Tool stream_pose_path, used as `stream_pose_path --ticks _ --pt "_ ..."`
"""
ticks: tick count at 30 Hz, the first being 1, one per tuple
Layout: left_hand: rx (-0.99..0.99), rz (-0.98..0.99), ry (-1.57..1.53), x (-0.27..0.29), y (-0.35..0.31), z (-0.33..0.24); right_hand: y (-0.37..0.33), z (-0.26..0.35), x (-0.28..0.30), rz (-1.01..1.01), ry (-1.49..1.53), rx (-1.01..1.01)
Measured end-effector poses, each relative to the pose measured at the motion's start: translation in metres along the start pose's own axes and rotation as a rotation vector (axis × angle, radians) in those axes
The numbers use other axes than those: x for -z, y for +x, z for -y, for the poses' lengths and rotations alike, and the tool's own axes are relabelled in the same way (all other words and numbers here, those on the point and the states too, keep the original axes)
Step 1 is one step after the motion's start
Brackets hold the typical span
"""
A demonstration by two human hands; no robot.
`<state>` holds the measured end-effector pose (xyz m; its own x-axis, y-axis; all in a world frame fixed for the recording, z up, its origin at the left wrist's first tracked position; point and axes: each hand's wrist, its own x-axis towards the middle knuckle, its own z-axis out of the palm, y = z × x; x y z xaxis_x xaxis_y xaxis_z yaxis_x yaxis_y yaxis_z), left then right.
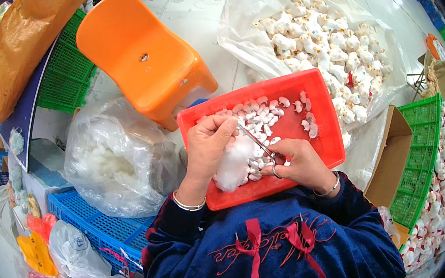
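Note:
My right hand (299, 163) grips the ring handles of slim metal forceps (257, 141), whose tips point up and left. The thumb and forefinger of my left hand (207, 144) are pinched together at those tips; whatever is between them is too small to make out. A tuft of white stuffing (234, 166) lies right below my left fingers. Both hands are over a red plastic tray (333, 122). Inside it are many small, curved, white stuffed pieces (265, 116), heaped in the middle and scattered toward the right.
An orange chair (135, 54) stands beyond the tray. At left, a clear bag of stuffing (111, 161) sits by a blue crate (97, 221). A large bag of white plush pieces (329, 42) lies far right. Nearer are a cardboard box (390, 163) and a green crate (422, 143).

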<state>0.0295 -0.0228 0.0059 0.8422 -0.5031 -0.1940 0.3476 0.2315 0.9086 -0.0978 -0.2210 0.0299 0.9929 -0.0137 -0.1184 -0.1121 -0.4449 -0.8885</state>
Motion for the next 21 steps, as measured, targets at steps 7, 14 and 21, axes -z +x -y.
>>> stream_pose_path --ticks 7,14,21 --pt "0.051 0.015 0.071 0.001 0.000 -0.002 0.002 -0.002 0.004 -0.010 -0.111 0.086" --pt "0.089 0.117 0.088 0.010 0.001 -0.005 0.004 -0.006 0.013 -0.016 -0.268 0.205" --pt "0.023 -0.020 -0.074 0.002 -0.001 0.008 0.004 -0.001 0.002 0.064 0.036 0.038"
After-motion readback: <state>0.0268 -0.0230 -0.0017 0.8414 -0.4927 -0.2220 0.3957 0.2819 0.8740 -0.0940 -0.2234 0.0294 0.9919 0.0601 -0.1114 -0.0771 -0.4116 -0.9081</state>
